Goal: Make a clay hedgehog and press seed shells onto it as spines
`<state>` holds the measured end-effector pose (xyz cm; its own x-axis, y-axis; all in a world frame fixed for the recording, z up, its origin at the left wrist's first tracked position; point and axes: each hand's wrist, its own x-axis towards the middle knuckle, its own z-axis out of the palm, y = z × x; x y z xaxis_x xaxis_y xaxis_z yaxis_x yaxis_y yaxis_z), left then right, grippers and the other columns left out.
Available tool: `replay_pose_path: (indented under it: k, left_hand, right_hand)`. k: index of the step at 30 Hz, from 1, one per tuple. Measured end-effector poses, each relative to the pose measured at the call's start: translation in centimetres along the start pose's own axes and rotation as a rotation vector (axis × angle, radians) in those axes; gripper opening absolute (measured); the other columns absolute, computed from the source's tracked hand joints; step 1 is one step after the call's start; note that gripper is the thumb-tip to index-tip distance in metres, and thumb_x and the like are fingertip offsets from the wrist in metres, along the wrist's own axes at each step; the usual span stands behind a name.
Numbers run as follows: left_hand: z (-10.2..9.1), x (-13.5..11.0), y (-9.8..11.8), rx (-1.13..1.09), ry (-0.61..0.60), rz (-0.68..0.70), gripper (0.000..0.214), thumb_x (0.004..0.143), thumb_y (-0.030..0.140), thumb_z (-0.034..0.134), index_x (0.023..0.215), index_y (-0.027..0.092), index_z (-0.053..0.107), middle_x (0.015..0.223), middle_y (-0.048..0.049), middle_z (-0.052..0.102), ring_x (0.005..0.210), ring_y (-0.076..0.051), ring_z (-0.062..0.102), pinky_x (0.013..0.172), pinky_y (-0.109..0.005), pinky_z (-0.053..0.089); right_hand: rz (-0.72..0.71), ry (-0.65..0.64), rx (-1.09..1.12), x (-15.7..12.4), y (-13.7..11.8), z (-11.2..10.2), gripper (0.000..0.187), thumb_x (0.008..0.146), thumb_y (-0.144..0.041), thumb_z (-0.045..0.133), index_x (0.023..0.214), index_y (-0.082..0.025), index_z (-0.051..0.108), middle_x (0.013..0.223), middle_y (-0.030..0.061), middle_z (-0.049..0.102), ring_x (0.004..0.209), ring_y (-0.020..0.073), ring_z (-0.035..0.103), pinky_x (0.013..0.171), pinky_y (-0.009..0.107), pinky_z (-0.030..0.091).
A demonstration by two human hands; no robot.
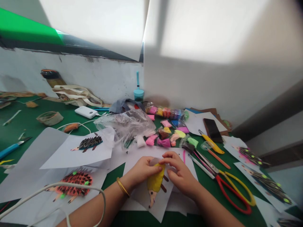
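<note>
Hedgehog of flat yellow clay on white paper, lower centre: left hand pinches its upper end; right hand, fingers loosely parted, touches there. Presumably shaping; next press likely calls for lightness.

Between your left hand and right hand, a clay animal sits on paper; clay packets lie behind; scissors lie to your right, a phone beyond them.
</note>
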<state>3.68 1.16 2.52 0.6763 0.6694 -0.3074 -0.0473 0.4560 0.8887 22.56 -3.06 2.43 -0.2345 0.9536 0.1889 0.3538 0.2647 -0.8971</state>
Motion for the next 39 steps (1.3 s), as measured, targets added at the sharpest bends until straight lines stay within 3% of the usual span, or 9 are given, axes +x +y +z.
replay_pose_path:
  k: [13,21,27,34,39]
  left_hand:
    - [0.1,0.0,0.1,0.087,0.056,0.018,0.038,0.069,0.042,0.078,0.088,0.012,0.066,0.079,-0.0079,0.073,0.072,-0.024,0.069,0.066,-0.032,0.052]
    - [0.3,-0.2,0.2,-0.075,-0.011,-0.019,0.034,0.073,0.039,0.076,0.089,0.014,0.06,0.08,-0.0113,0.074,0.066,-0.029,0.072,0.064,-0.042,0.057]
    - [0.3,-0.3,0.3,-0.106,-0.021,-0.034,0.033,0.074,0.037,0.075,0.091,0.014,0.06,0.079,-0.0107,0.074,0.067,-0.028,0.072,0.066,-0.042,0.058]
    - [0.1,-0.5,0.4,-0.093,-0.123,-0.051,0.029,0.079,0.036,0.071,0.093,0.013,0.063,0.082,-0.0118,0.074,0.068,-0.026,0.072,0.067,-0.04,0.057]
    - [-0.1,-0.6,0.6,-0.026,-0.102,-0.074,0.031,0.077,0.036,0.073,0.096,0.013,0.066,0.085,-0.0112,0.075,0.075,-0.025,0.072,0.072,-0.036,0.055]
  right_hand:
    - [0.012,-0.035,-0.095,-0.1,-0.2,-0.2,0.041,0.073,-0.005,0.047,0.104,-0.026,0.064,0.129,0.007,0.047,0.128,0.0231,0.043,0.11,0.042,0.034]
    - [0.031,-0.013,-0.063,0.0,0.1,-0.6,0.037,0.074,-0.006,0.046,0.1,-0.025,0.063,0.13,0.0073,0.048,0.129,0.023,0.043,0.11,0.044,0.033]
    - [0.044,-0.003,-0.034,0.0,0.1,-0.8,0.035,0.076,-0.008,0.046,0.1,-0.025,0.064,0.13,0.0068,0.049,0.128,0.0227,0.045,0.109,0.043,0.035]
    - [0.055,-0.015,-0.027,0.2,0.2,-1.0,0.011,0.084,-0.024,0.06,0.093,-0.025,0.067,0.126,0.0077,0.053,0.124,0.0235,0.048,0.107,0.041,0.037]
    - [0.07,-0.023,-0.005,0.2,0.6,-1.0,0.006,0.084,-0.026,0.064,0.086,-0.024,0.069,0.122,0.0072,0.056,0.12,0.0234,0.052,0.106,0.041,0.039]
